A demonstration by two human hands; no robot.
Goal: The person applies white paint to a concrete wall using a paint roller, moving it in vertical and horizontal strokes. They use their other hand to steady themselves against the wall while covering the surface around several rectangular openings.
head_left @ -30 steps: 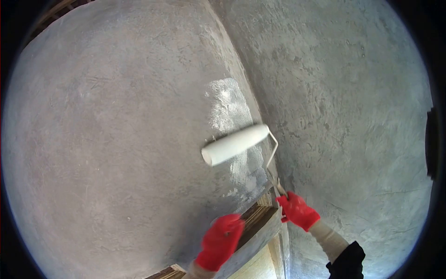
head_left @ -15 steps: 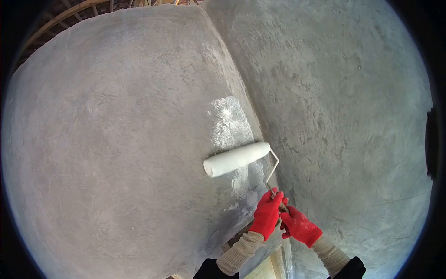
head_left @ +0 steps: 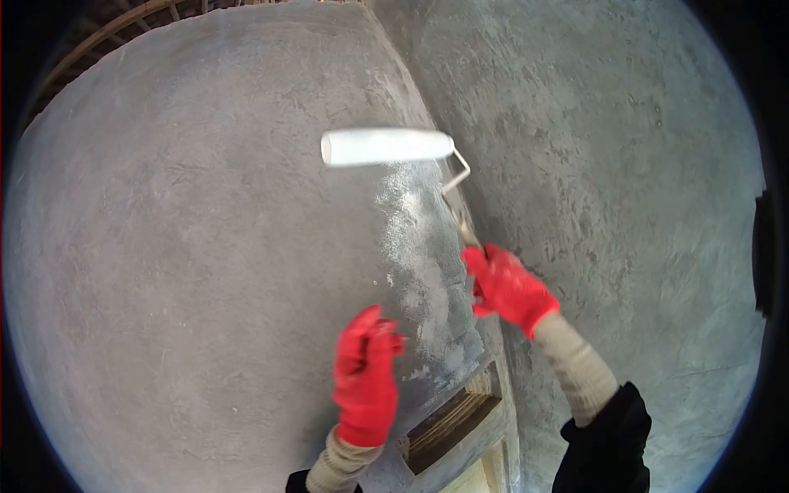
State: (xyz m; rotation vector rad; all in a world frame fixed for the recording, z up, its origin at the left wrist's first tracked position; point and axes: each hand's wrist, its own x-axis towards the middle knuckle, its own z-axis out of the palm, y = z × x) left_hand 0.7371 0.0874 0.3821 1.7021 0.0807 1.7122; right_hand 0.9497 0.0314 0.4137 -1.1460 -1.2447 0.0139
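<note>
A white paint roller (head_left: 388,147) lies across the upper part of a wet white paint patch (head_left: 415,238) on the left grey wall. Its bent wire frame runs down to a handle (head_left: 468,233). My right hand (head_left: 511,287), in a red glove, is wrapped round that handle. My left hand (head_left: 366,378), gloved in red too, is off the handle, lower and to the left in front of the wall. Its fingers are loosely curled and slightly blurred, with nothing seen in them.
The left wall (head_left: 222,230) meets a right grey wall (head_left: 608,181) at a corner seam beside the roller. Below the paint is a framed recess (head_left: 452,419) near the corner. Wooden roof beams (head_left: 107,37) show at top left.
The roller has moved up the wall and turned nearly level, with my right hand rising along with it. My left hand has let go of the handle and moved left.
</note>
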